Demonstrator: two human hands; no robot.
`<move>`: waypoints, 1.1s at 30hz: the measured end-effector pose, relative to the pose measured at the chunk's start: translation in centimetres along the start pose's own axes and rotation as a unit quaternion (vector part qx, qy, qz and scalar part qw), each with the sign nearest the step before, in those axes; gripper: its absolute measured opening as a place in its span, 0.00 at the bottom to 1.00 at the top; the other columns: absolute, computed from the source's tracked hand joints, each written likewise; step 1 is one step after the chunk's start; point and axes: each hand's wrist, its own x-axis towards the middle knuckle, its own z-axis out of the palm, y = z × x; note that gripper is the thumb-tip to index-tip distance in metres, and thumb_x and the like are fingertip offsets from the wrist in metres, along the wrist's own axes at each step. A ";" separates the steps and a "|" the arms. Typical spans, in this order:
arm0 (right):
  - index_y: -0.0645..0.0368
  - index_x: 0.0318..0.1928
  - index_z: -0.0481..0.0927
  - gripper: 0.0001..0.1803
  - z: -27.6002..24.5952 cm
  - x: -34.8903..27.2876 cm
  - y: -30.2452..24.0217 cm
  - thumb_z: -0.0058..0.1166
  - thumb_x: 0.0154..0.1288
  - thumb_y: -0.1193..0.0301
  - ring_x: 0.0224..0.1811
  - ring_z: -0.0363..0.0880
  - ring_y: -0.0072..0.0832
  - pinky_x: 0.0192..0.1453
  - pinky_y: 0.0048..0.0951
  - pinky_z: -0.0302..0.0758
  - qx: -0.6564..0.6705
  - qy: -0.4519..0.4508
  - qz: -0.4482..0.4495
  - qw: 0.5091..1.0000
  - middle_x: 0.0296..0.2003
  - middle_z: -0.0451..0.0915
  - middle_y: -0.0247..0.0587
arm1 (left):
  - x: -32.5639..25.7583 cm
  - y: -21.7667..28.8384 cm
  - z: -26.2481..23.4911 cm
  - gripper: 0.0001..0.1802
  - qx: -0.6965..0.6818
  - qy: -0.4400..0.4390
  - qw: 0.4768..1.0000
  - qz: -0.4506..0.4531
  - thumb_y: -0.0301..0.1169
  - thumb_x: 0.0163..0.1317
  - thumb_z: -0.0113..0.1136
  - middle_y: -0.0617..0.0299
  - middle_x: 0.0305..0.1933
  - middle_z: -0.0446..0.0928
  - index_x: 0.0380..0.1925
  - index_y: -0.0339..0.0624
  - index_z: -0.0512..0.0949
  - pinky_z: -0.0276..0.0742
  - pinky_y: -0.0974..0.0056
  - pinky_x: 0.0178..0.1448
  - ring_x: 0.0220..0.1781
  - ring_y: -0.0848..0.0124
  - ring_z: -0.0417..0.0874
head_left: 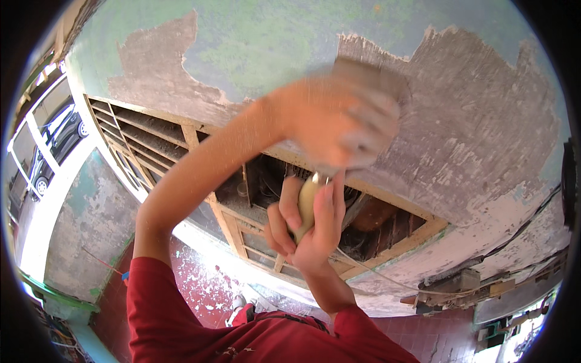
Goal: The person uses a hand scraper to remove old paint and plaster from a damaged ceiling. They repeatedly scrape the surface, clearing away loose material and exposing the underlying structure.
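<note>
My right hand (pixel 318 227) is wrapped round the pale cream-green handle (pixel 307 202) of a scraper, with a shiny metal neck at its top. My left hand (pixel 339 124) lies over the tool's upper part, close to the wall; motion smears its fingers. Beyond the knuckles shows a flat grey-brown patch (pixel 369 75), which may be the scraper's blade against the wall; its join to the neck is hidden behind my left hand. Green paint (pixel 260 48) covers part of the wall (pixel 460 103), while bare grey-brown areas with ragged paint edges spread around my hands.
Below the hands, a wooden-framed vent opening (pixel 393 230) with dusty slats runs along the wall. Paint flakes litter the red tiled floor (pixel 200 281). A thin cable (pixel 387 275) crosses at the right, near a cluttered ledge (pixel 454 281). A dark car (pixel 57 145) stands outside at left.
</note>
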 end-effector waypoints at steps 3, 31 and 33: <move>0.41 0.61 0.54 0.18 -2.8 -3.2 1.9 0.26 0.74 0.56 0.07 0.51 0.17 0.06 0.19 0.51 0.005 -0.018 0.010 1.000 0.20 0.59 0.34 | -1.4 3.9 3.8 0.08 0.033 0.022 0.998 -0.047 0.32 0.33 0.56 0.63 0.21 0.68 0.10 0.42 0.68 0.74 0.62 0.44 0.32 0.64 0.75; 0.36 0.68 0.47 0.31 -13.1 -16.6 5.3 0.38 0.69 0.73 0.07 0.50 0.14 0.07 0.14 0.49 0.238 0.038 0.427 0.871 0.20 0.59 0.32 | -3.5 30.3 8.3 0.23 -0.084 -0.162 0.782 -0.596 0.34 0.57 0.52 0.69 0.62 0.70 0.56 0.57 0.72 0.65 0.62 0.66 0.64 0.71 0.69; 0.36 0.70 0.42 0.35 -13.1 -16.6 5.3 0.39 0.69 0.74 0.07 0.50 0.13 0.06 0.14 0.49 0.261 0.040 0.421 0.868 0.20 0.60 0.33 | -4.5 30.5 7.9 0.24 -0.051 -0.187 0.775 -0.602 0.32 0.56 0.54 0.69 0.62 0.69 0.56 0.58 0.73 0.65 0.61 0.66 0.65 0.70 0.69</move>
